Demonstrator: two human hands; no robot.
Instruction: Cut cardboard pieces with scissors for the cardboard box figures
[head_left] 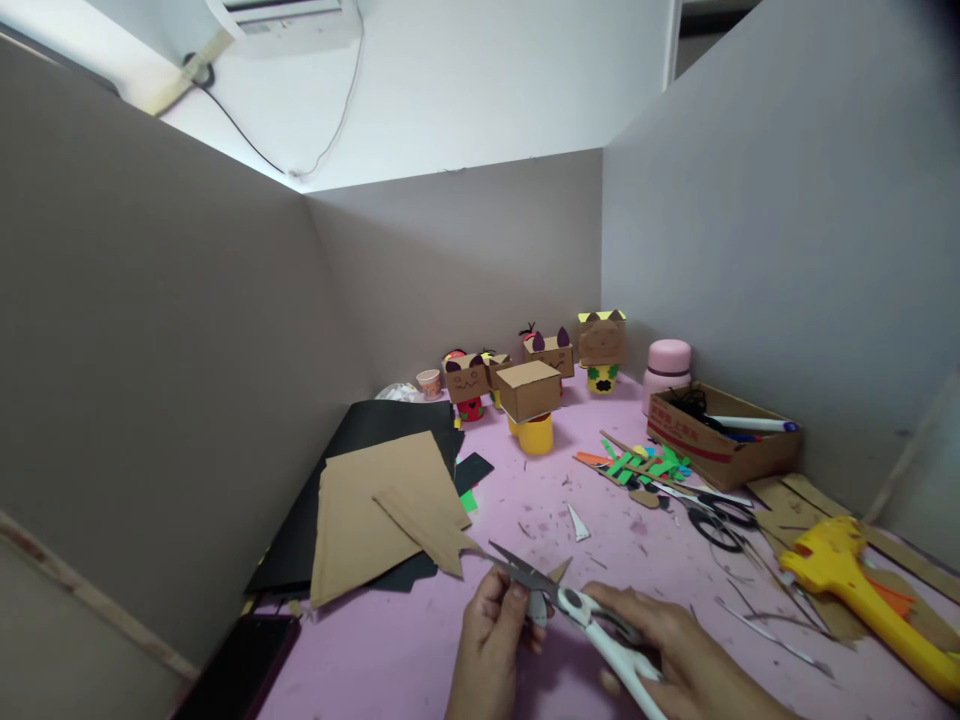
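Note:
My right hand (pixel 667 640) grips white-handled scissors (pixel 611 655), their blades parted and pointing left. Between the thumb and fingers of my left hand (pixel 491 635) is a small piece of cardboard (pixel 538 606), pale on the side facing me. It lies against the blades, and my fingers cover part of it. Just beyond the hands, a white triangular scrap (pixel 577 523) rests on the pink tabletop (pixel 375 660). To the left, a torn cardboard strip (pixel 420 525) lies over a flat cardboard sheet (pixel 352 500).
Cardboard animal figures (pixel 466 383) stand at the back, near a box-topped yellow cup (pixel 536 434). On the right are a pink bottle (pixel 667 372), a cardboard tray (pixel 697 450), black-handled scissors (pixel 716 525) and a yellow glue gun (pixel 840 565). A phone (pixel 240 665) lies front left. Grey partitions enclose the table.

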